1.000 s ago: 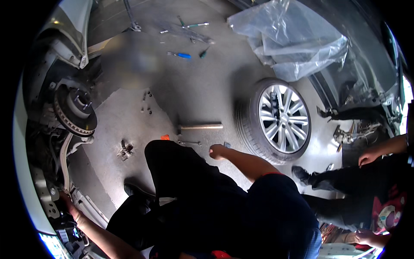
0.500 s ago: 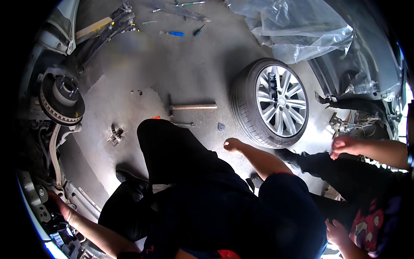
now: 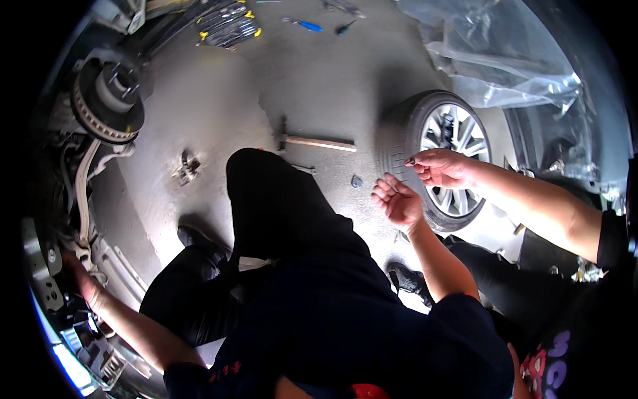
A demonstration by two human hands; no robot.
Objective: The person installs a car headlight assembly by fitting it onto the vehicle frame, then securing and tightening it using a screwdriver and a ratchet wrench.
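Note:
My left hand (image 3: 83, 279) reaches into the car's wheel arch at lower left, beside a metal bracket (image 3: 38, 256), below the brake disc (image 3: 87, 106); its fingers are hidden among the parts. My right hand (image 3: 399, 203) is palm up and open, fingers slightly curled, with nothing visible in it. Just above and right of it, a co-worker's hand (image 3: 442, 169) pinches a small dark metal piece, too small to name. Both are in front of a removed wheel (image 3: 465, 203) on the floor, which has a dark part lodged in its silver spokes.
A hammer (image 3: 319, 143), a wrench (image 3: 302, 168) and a dark bracket-like part (image 3: 187, 166) lie on the floor (image 3: 319, 86). A tool set (image 3: 226, 23) and screwdrivers (image 3: 309, 25) are farther up. Plastic sheeting (image 3: 485, 46) covers bodywork upper right. The co-worker's dark-clothed legs are at lower right.
My right hand has turned palm up and opened, moving right. The co-worker's hand has come in from the right toward it with a small piece. The view has shifted; my left hand stays in the car.

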